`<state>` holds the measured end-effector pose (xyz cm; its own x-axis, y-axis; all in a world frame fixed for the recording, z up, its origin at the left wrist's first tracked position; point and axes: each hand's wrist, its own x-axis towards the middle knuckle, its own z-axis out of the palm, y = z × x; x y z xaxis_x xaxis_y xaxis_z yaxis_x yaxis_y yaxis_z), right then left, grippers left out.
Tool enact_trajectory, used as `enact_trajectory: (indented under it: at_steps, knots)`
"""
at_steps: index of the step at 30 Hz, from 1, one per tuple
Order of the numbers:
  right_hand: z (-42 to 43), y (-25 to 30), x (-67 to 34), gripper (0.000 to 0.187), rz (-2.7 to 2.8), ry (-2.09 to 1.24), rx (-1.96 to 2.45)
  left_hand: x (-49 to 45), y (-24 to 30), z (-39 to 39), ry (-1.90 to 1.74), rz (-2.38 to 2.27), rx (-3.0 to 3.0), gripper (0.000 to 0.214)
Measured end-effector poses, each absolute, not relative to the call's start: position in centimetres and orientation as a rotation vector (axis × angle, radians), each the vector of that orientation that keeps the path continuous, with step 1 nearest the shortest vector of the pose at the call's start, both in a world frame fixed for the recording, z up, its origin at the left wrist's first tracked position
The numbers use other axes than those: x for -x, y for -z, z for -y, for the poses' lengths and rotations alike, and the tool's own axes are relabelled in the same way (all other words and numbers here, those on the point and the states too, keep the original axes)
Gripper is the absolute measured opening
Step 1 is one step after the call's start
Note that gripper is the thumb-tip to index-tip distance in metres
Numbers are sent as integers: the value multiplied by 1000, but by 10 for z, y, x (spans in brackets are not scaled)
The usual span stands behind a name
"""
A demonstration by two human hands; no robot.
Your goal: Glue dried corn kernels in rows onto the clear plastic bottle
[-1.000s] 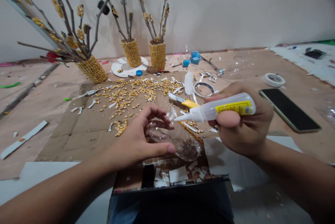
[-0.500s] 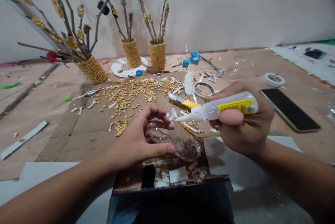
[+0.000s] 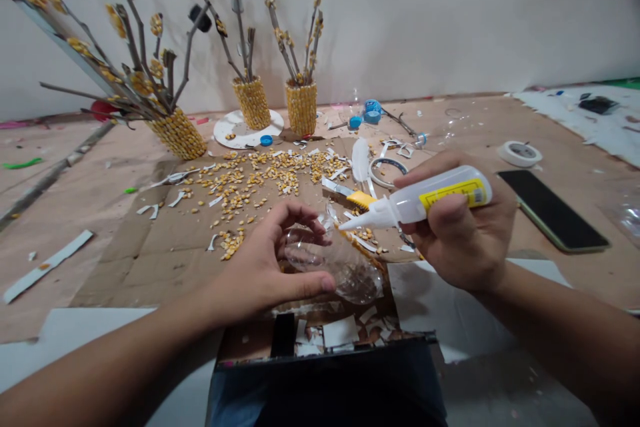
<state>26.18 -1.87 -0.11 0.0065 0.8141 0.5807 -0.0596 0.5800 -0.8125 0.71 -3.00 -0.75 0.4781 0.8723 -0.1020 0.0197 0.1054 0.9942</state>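
- Just off the middle of the view, toward 5 o'clock, is a clear plastic bottle (image 3: 357, 280); all the clock spots below start from it.
- At 9 o'clock, the left hand (image 3: 285, 254) holds it, with the fingers bent on the far side and the thumb on the near side.
- Between 2 and 3 o'clock, the right hand (image 3: 470, 234) is closed around a white squeeze bottle (image 3: 407, 204) with a yellow label.
- The pointy tip of the squeeze bottle aims back at the far edge of the clear one; I cannot tell if they touch.
- At 12 o'clock, a yellow cutter knife (image 3: 361, 199) lies on the brown cardboard (image 3: 130, 247).
- At 1 o'clock, a ring of tape (image 3: 388, 172) lies flat.
- From 10 to 12 o'clock, lots of loose corn (image 3: 285, 177) is spread out with little white scraps.
- Farther off, at 10 o'clock, a corn-covered pot (image 3: 179, 135) full of sticks leans over.
- At 11 o'clock, two more corn pots (image 3: 301, 109) with sticks stand up, one on a white round plate (image 3: 223, 134).
- At 2 o'clock, well apart, is a fat white tape roll (image 3: 520, 153), with a dark phone (image 3: 555, 210) near it.
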Motion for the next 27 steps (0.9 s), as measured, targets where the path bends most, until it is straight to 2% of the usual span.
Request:
enact_trajectory:
  at_steps: [9, 21, 27]
  knots:
    - [18, 8, -264, 31, 1431, -762, 669, -8, 6, 32, -770, -884, -1326, 63]
    - [18, 8, -263, 41, 1413, -697, 739, -6, 7, 32, -762, -904, -1340, 65]
    - [18, 9, -263, 34, 1430, -679, 705, -6, 6, 31, -767, -903, -1353, 64]
